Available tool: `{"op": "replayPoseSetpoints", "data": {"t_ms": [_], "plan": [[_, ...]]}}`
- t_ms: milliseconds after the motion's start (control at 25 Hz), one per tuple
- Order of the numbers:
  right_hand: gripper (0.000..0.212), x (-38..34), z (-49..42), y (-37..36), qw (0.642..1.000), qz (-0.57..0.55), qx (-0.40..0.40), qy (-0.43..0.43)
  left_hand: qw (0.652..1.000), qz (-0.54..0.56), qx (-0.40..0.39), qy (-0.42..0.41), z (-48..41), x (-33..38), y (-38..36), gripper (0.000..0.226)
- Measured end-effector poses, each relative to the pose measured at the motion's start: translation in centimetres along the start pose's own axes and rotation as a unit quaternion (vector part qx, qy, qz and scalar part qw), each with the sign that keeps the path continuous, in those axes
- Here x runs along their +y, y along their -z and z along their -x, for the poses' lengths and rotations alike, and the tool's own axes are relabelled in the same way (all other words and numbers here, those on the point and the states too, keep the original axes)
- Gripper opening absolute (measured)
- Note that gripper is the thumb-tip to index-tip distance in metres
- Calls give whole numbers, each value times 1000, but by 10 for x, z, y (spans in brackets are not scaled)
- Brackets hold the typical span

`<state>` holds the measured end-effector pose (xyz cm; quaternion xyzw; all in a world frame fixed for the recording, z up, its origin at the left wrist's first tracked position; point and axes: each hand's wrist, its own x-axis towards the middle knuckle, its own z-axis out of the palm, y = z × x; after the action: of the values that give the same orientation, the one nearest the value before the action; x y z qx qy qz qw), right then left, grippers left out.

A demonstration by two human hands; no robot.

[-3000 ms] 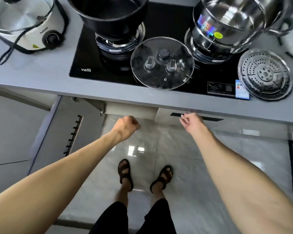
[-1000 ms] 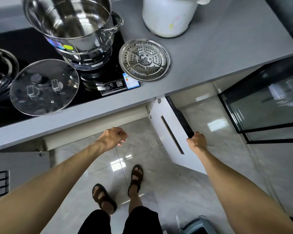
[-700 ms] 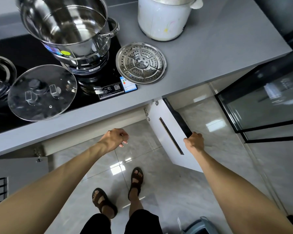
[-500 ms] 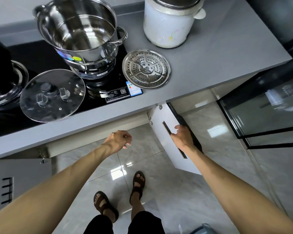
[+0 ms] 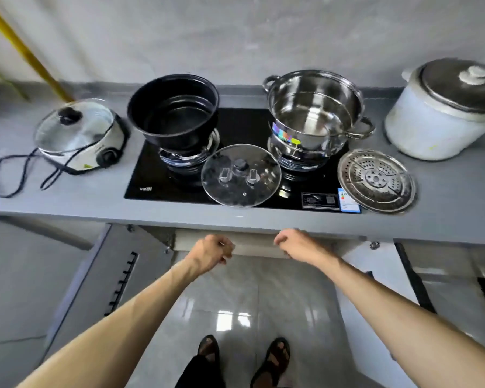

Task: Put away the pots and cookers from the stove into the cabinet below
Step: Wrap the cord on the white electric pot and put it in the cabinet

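Observation:
A black pot (image 5: 174,113) sits on the left burner of the black stove (image 5: 151,180) and a steel steamer pot (image 5: 314,113) on the right burner. A glass lid (image 5: 240,175) lies flat between them, and a perforated steamer plate (image 5: 375,180) lies at the stove's right edge. A small electric cooker (image 5: 79,135) with a glass lid and cord stands at the left, a white rice cooker (image 5: 445,110) at the right. My left hand (image 5: 212,252) and my right hand (image 5: 297,245) hover just below the counter edge, loosely curled, holding nothing. Both cabinet doors, left (image 5: 115,275) and right (image 5: 375,289), stand open.
The grey counter (image 5: 67,203) runs the full width under a grey wall. A yellow pole (image 5: 25,49) leans at the back left. My sandalled feet (image 5: 241,357) stand on the glossy tiled floor between the open doors. The cabinet interior is hidden under the counter.
My right hand has let go of the right cabinet door, which stays swung open, and has risen beside my left hand below the counter. The view has swung back to centre on the stove.

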<state>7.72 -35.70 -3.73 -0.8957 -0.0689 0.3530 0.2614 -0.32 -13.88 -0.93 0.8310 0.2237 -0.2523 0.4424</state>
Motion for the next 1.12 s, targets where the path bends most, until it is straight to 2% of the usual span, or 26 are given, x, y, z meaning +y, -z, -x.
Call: {"op": "replayPoseSetpoints", "data": {"t_ms": [240,400,560,640,720,800,880,920,960,1040,1120], "plan": [[25,-141,-29,-41,994,37,-69,77,983,150,84,67,26,-82,112,13],[20,-226,-72,-80,986,79,-93,111,964,226,128,63,3,-138,198,10],[15,-305,-135,-125,988,-111,-96,55,919,336,192,74,-41,-189,286,13],[33,-347,-171,-141,974,-205,-93,28,873,397,265,104,-65,-218,333,21],[60,-384,-209,-148,965,-246,-83,23,808,462,332,154,-87,-245,384,44],[73,-415,-252,-148,954,-293,-60,20,772,516,319,187,-116,-267,431,66],[54,-441,-287,-139,934,-357,-17,26,768,549,275,182,-143,-276,466,82],[54,-452,-307,-135,927,-374,8,27,767,565,253,170,-158,-278,480,89],[65,-461,-324,-132,921,-388,20,25,768,576,232,156,-172,-279,489,95],[106,-477,-357,-125,908,-417,30,14,775,586,199,128,-203,-277,501,105],[131,-486,-376,-117,894,-448,17,22,784,583,185,106,-217,-269,503,107]]}}
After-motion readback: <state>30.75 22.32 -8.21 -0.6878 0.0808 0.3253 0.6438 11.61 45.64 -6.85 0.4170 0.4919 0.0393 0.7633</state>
